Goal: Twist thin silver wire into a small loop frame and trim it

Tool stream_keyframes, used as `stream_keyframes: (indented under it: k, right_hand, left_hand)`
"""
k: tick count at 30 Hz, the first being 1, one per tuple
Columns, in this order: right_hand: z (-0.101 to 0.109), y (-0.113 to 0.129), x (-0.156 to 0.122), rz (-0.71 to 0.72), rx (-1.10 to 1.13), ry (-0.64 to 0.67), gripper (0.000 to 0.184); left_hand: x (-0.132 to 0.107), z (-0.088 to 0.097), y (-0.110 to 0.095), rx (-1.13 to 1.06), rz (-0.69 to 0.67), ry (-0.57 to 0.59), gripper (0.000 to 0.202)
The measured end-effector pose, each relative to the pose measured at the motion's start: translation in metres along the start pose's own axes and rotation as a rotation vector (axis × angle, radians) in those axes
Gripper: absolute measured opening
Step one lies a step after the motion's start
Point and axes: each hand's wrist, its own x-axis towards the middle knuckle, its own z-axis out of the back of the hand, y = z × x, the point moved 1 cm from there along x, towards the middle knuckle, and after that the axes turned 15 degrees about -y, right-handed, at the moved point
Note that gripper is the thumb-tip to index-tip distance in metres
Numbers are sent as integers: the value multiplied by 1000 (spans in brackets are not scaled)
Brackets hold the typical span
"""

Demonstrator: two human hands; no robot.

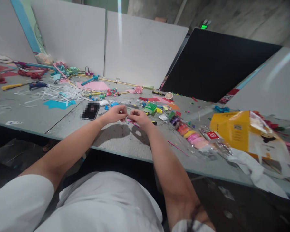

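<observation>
Our left hand (116, 113) and right hand (139, 117) meet above the desk (111, 137), fingers curled narrow; we cannot tell whether they grip anything. Small pink bits (129, 120) show just below the fingertips. Such fine work likely wants steady wrists, a light pinch, and room from the phone (93, 112).

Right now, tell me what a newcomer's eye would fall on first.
Probably the yellow bag on the table at right, then the black panel standing behind it between pale panels. The left hand and right hand nearly meet near the front edge, any small thing between them unclear. Farther left lies a heap of white strips.
</observation>
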Motion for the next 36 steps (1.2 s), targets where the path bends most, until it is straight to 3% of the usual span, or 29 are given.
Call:
stream_keyframes:
  k: [6,15,24,30,36]
  right_hand:
    - [10,5,0,-156,265,69,37]
    - [12,4,-5,-254,438,134,36]
    - [9,3,-4,-323,463,132,33]
    - [16,6,-9,-417,401,212,26]
    - [14,12,-13,-420,437,264,21]
  left_hand:
    - [-3,0,-9,-145,86,-10,38]
    - [-3,-2,-13,-312,162,7,46]
    - [-2,-3,-9,-351,186,11,46]
    - [-2,-1,-5,-329,176,-3,45]
    - [-3,-4,-9,-334,157,-7,49]
